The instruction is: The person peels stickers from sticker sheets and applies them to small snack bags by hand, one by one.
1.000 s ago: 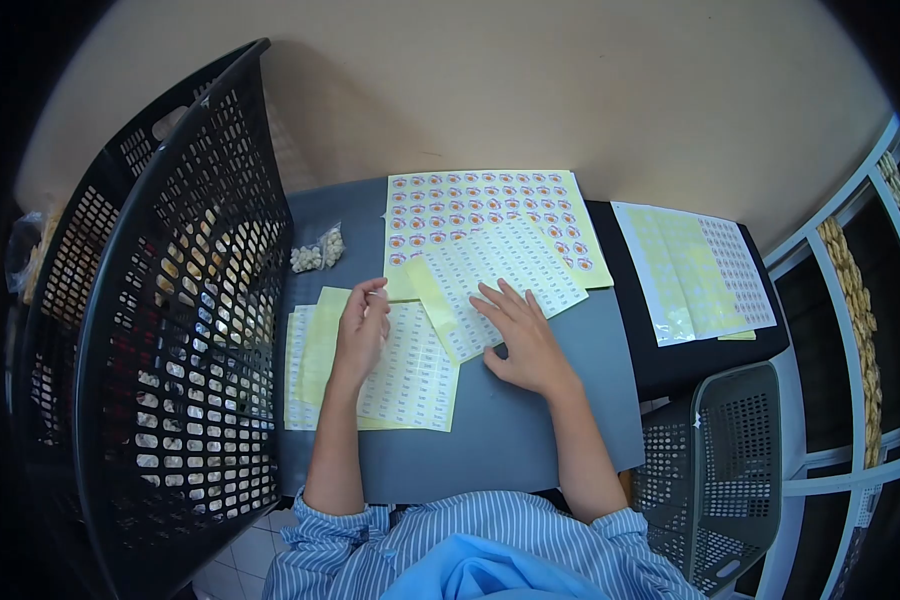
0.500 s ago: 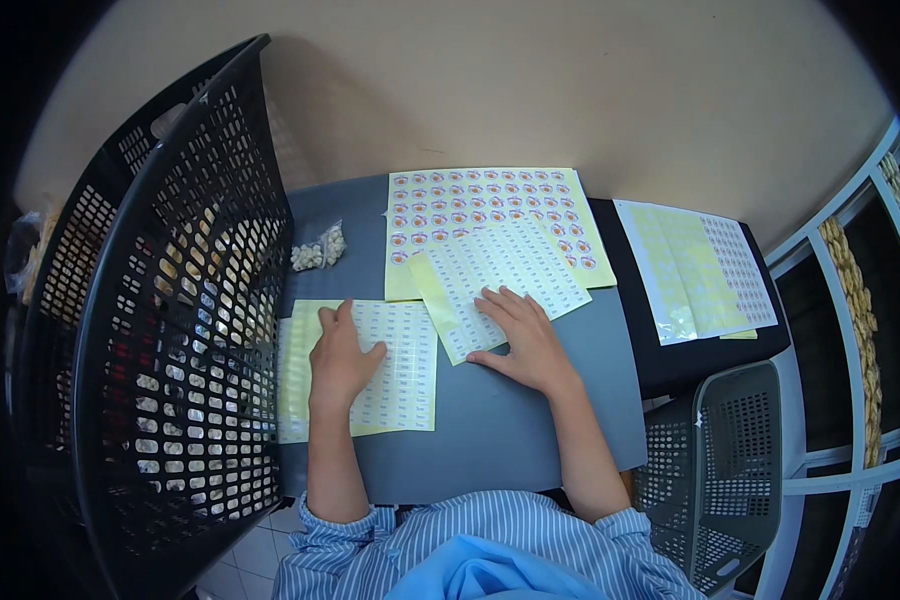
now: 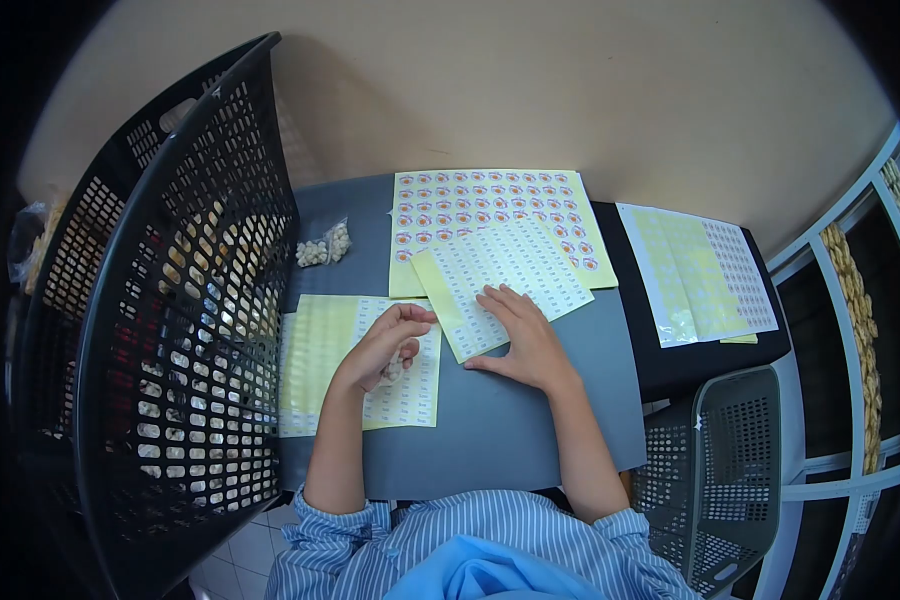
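My left hand (image 3: 382, 347) is curled above a sheet of small printed labels (image 3: 410, 395), thumb and fingers drawn together. A small pale, shiny thing shows at its palm; its kind cannot be made out. My right hand (image 3: 518, 340) lies flat with spread fingers on a tilted label sheet (image 3: 505, 262), which has a bare yellow strip at its left. That sheet overlaps a larger sheet of round orange-and-purple stickers (image 3: 490, 190). Behind the left sheet lies a small clear bag of whitish pieces (image 3: 325, 246).
A tall black perforated basket (image 3: 195, 290) holding many bags stands at the left of the grey table (image 3: 490, 440). At right, more sticker sheets (image 3: 705, 270) rest on a black surface. A dark green basket (image 3: 735, 460) stands below, beside a white rack (image 3: 850, 475). A wall closes the back.
My left hand has moved right, off the middle of the left label sheet, and its spread fingers have curled in. My right hand stays on the tilted sheet. The view has shifted slightly.
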`<state>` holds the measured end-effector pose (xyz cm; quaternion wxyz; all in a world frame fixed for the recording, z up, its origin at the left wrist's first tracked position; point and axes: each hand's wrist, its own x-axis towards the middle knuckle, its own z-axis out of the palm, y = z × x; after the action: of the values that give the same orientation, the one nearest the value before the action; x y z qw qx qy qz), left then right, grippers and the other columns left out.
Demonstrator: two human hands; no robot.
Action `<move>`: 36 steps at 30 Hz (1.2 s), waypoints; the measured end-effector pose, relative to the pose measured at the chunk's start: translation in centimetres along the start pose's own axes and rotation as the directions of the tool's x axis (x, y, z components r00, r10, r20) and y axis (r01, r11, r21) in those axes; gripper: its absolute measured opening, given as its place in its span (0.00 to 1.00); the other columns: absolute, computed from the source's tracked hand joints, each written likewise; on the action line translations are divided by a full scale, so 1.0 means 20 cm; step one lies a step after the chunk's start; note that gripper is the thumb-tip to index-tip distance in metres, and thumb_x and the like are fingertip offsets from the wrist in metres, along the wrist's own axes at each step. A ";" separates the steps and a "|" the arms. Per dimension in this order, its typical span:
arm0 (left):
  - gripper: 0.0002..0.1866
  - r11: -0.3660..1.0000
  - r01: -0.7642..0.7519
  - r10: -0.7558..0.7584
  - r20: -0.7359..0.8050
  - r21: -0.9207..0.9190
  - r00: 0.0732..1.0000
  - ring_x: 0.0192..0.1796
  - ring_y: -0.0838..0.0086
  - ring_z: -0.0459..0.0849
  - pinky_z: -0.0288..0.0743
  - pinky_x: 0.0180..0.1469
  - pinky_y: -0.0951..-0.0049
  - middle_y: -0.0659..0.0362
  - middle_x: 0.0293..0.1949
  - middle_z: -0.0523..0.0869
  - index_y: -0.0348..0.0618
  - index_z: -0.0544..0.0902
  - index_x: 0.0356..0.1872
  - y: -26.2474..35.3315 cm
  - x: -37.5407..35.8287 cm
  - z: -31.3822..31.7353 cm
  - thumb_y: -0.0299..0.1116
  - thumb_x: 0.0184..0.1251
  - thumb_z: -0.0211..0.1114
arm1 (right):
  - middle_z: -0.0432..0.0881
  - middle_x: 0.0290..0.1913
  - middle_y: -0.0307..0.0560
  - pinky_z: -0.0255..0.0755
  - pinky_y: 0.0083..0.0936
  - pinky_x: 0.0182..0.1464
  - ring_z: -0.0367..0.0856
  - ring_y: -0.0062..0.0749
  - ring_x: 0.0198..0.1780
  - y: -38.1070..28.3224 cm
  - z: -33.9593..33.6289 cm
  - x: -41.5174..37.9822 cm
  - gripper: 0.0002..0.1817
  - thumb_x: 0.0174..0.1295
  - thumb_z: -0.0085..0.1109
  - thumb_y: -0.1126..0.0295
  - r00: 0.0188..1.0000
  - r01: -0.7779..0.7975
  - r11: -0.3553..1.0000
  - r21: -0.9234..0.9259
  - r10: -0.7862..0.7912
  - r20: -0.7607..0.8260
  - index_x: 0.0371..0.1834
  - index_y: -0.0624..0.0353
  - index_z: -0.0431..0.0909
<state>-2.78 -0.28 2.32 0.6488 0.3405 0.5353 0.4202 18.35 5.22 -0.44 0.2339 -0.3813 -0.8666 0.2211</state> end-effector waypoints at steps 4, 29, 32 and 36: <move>0.13 0.972 -0.065 0.061 -0.026 -0.224 0.998 0.20 0.86 0.62 0.64 0.23 0.83 0.63 0.32 0.71 0.39 0.69 0.40 -0.01 0.01 0.06 0.35 0.59 0.56 | 0.67 0.60 0.50 0.52 0.42 0.65 0.59 0.46 0.65 0.02 0.02 0.00 0.42 0.33 0.72 0.52 0.999 0.012 0.998 0.053 -0.010 -0.038 0.55 0.59 0.69; 0.16 0.975 -0.003 0.030 0.120 -0.221 0.992 0.20 0.83 0.62 0.62 0.22 0.82 0.63 0.23 0.67 0.41 0.66 0.37 -0.10 0.05 0.08 0.43 0.62 0.55 | 0.78 0.42 0.42 0.66 0.31 0.49 0.75 0.36 0.46 -0.06 0.08 0.04 0.12 0.49 0.62 0.70 0.963 0.106 0.993 0.055 -0.088 -0.253 0.38 0.57 0.80; 0.15 0.978 0.014 0.017 0.147 -0.206 0.989 0.20 0.83 0.63 0.62 0.23 0.82 0.61 0.29 0.71 0.43 0.66 0.37 -0.10 0.05 0.07 0.43 0.63 0.55 | 0.79 0.37 0.42 0.68 0.31 0.46 0.76 0.36 0.41 -0.06 0.08 0.05 0.10 0.46 0.63 0.72 0.945 0.111 0.990 0.088 -0.078 -0.316 0.33 0.59 0.81; 0.13 0.977 0.006 0.027 0.150 -0.215 0.988 0.21 0.83 0.63 0.62 0.23 0.81 0.56 0.40 0.72 0.46 0.64 0.36 -0.10 0.04 0.08 0.43 0.63 0.54 | 0.79 0.35 0.42 0.69 0.31 0.44 0.77 0.37 0.39 -0.03 0.10 0.05 0.09 0.44 0.64 0.72 0.939 0.136 0.986 0.099 -0.097 -0.331 0.31 0.60 0.81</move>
<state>-0.71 -0.31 0.54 0.7185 0.3020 0.4340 0.4519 16.26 5.18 -1.32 0.4087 -0.3456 -0.8224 0.1927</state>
